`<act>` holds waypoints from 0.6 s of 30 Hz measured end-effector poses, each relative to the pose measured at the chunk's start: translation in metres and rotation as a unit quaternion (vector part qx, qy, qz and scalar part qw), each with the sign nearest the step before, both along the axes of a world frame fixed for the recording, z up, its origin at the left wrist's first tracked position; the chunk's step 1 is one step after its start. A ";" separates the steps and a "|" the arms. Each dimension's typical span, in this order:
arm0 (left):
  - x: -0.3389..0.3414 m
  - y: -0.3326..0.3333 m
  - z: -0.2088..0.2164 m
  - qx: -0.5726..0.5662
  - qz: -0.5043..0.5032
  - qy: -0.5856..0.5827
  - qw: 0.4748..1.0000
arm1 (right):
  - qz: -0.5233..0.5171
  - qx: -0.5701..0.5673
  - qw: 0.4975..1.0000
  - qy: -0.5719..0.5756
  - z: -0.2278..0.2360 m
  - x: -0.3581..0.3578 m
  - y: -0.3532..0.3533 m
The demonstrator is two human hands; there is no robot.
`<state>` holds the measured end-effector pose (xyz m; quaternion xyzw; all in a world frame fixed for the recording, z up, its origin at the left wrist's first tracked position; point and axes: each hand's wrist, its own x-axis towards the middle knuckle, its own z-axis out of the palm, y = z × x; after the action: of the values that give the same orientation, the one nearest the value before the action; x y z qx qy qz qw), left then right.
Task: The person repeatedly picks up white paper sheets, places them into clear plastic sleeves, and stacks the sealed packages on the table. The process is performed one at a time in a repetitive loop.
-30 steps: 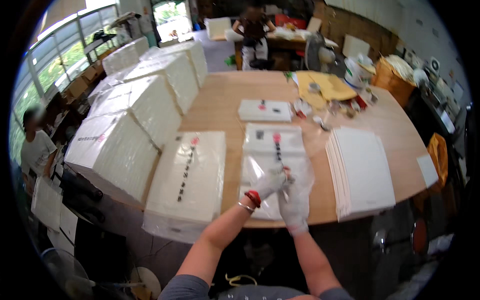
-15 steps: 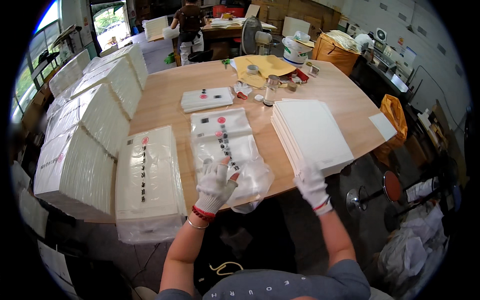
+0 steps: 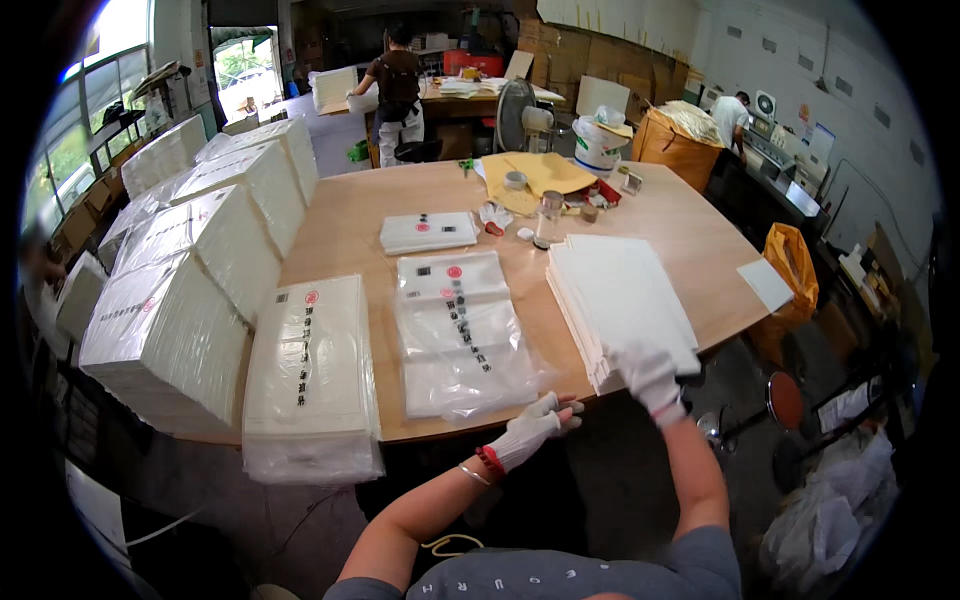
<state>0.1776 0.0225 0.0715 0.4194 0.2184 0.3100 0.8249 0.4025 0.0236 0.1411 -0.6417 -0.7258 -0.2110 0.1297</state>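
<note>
My left hand (image 3: 534, 431), in a white glove with some fingertips bare, is held just off the table's near edge. Its fingers stretch to the right with nothing in them. My right hand (image 3: 650, 380), also gloved, is at the near right corner of a tall stack of white sheets (image 3: 625, 290). Motion smears its fingers, so its grip does not show. Left of that stack lies a clear plastic bag (image 3: 455, 370) with dark lettering and red marks, its open end toward me. Further left is a pile of filled bags (image 3: 308, 370).
Shrink-wrapped white stacks (image 3: 170, 335) line the table's left side. Toward the back are folded bags (image 3: 428, 232), a glass bottle (image 3: 547, 218), yellow paper (image 3: 540, 175) and a tape roll (image 3: 515, 181). A stool (image 3: 783, 392) stands at the right. Two other people are in the background.
My left hand has left the plastic bag and moved right and nearer to me. The right hand has shifted slightly right at the stack's corner. The view has tilted up.
</note>
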 end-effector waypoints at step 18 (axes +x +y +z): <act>-0.006 -0.079 0.000 0.649 0.114 0.405 0.634 | 0.059 -0.027 0.611 0.789 -0.106 -0.107 -0.099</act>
<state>0.1714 -0.0567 0.0719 0.9017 0.3191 0.2627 0.1266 0.2958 -0.0759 0.0349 -0.5192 -0.3842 0.4050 0.6471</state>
